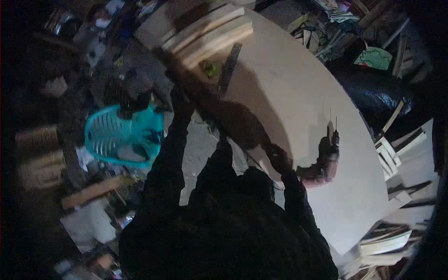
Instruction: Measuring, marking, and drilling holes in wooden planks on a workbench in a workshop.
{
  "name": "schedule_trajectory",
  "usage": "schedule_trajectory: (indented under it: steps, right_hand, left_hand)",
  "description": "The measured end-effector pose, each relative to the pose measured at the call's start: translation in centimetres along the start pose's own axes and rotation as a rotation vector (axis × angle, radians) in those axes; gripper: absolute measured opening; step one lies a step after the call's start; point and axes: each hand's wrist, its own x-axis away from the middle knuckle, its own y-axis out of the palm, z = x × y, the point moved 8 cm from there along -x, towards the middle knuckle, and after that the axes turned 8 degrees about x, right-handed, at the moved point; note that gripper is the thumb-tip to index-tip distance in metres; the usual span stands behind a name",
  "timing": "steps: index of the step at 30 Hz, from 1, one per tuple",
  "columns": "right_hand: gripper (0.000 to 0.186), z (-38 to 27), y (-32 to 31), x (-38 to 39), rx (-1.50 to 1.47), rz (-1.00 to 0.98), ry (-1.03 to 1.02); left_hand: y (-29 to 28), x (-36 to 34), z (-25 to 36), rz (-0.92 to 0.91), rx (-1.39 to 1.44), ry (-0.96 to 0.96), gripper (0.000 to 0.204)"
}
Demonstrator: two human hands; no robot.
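Observation:
A large pale board [308, 88] lies in front of me, with a broad dark shadow over its near edge. My right hand [279, 158] is at that edge, close to a red and black power drill [329, 161] lying on the board with its thin bit pointing away. My left hand [181, 95] reaches forward by the board's left side; its fingers are lost in the dark. Beyond it sit several light wooden strips [212, 35], stacked and blurred. A small yellow-green thing [208, 69] and a dark narrow bar [230, 70] lie near them.
A teal plastic chair [128, 133] stands to the left amid clutter. An orange-brown plank [95, 191] and a pale sheet [88, 224] lie below it. Wood offcuts [387, 156] and a black plastic bag [375, 91] are past the board's right edge.

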Motion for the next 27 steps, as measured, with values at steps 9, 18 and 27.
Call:
schedule_trajectory:
  steps: [9,18,27]
  right_hand:
    - [0.035,-15.1,5.6,-19.5,-0.112,0.045,0.177]
    - [0.046,-19.8,5.0,-32.8,-0.681,0.082,0.286]
    - [0.071,-8.6,-2.3,-27.4,0.532,0.128,0.142]
  left_hand:
    - [2.5,-22.1,-4.7,-0.238,-0.149,0.465,0.075]
    - [10.3,-19.2,-0.4,-0.491,0.210,0.454,0.069]
    - [12.6,-16.4,3.3,-0.602,0.318,0.488,0.064]
